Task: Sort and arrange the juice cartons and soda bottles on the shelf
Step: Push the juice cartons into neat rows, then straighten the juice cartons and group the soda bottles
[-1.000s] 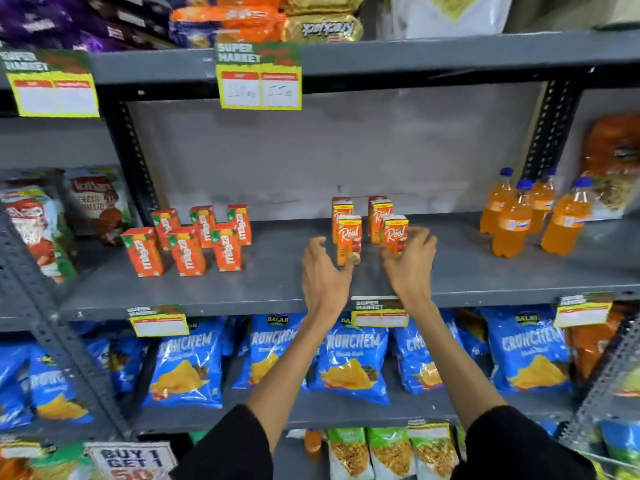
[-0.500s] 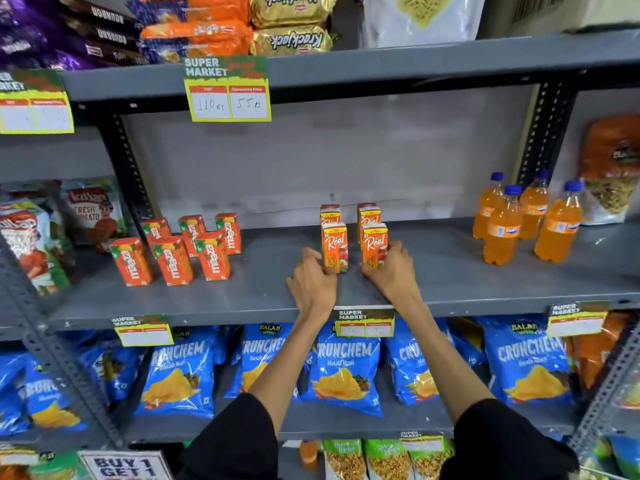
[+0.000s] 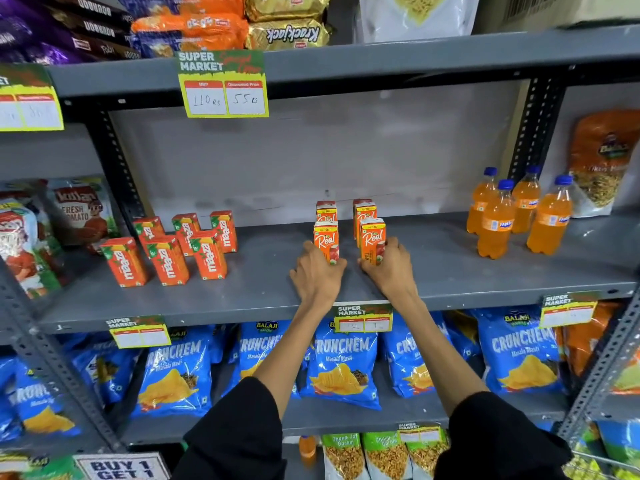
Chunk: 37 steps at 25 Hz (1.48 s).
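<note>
Several orange Real juice cartons stand in two short rows at the middle of the grey shelf (image 3: 450, 271). My left hand (image 3: 317, 275) grips the base of the front left Real carton (image 3: 325, 239). My right hand (image 3: 389, 268) grips the front right Real carton (image 3: 372, 239). Two more Real cartons (image 3: 362, 211) stand upright behind them. Several orange Maaza cartons (image 3: 173, 251) stand in two rows at the shelf's left. Several orange soda bottles (image 3: 512, 213) with blue caps stand grouped at the right.
Price tags (image 3: 223, 86) hang from the shelf edges. Blue Crunchem snack bags (image 3: 341, 362) fill the shelf below. Biscuit packs (image 3: 287, 32) sit on the shelf above. Snack packets (image 3: 602, 161) lean at the far right, and more packets (image 3: 79, 213) at the far left.
Both hands went from open, reaching toward the front Real cartons, to closed around their bases. The two front cartons now stand a little further apart.
</note>
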Available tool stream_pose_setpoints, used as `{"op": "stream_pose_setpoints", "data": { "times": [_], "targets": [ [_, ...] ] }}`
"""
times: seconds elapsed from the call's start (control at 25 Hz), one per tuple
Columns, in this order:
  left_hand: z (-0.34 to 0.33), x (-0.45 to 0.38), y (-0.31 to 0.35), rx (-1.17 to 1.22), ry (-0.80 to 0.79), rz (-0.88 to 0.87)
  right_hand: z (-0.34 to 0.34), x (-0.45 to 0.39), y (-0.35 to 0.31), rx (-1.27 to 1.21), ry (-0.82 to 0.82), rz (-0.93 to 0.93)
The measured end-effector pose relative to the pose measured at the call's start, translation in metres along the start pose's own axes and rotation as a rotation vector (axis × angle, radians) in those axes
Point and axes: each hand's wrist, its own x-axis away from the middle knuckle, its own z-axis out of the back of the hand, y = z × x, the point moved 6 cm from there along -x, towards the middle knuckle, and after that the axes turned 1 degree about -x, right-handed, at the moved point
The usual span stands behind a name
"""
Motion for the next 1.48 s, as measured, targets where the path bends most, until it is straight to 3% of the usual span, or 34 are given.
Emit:
{"op": "stream_pose_setpoints", "data": {
  "times": [0.4,0.52,0.64,0.84,1.04,1.12,1.24,1.36,1.48],
  "targets": [
    [0.006,0.007,-0.005,0.042,0.009,-0.002,0.001,0.002,-0.004,-0.019,-0.040,-0.022],
    [0.016,0.025,0.002,0.107,0.191,-0.054,0.015,0.008,0.001,-0.158,0.005,-0.004],
    [0.012,0.049,0.037,0.245,0.337,-0.263,0.062,0.014,0.018,-0.224,0.219,0.116],
    [-0.053,0.069,0.129,0.578,0.069,-0.299,0.163,0.000,0.072,-0.234,0.480,0.166],
    [-0.133,0.073,0.195,0.550,-0.184,-0.209,0.235,-0.035,0.142,0.007,0.598,-0.062],
    [-0.161,0.070,0.214,0.487,-0.292,-0.195,0.251,-0.051,0.170,0.093,0.546,-0.208],
    [-0.196,0.069,0.232,0.470,-0.407,-0.184,0.252,-0.077,0.212,0.042,0.302,-0.292],
    [-0.214,0.059,0.233,0.483,-0.377,-0.142,0.246,-0.094,0.231,0.052,0.113,-0.243],
    [-0.223,0.054,0.235,0.497,-0.356,-0.116,0.247,-0.094,0.232,-0.012,0.108,-0.209]
  ]
}}
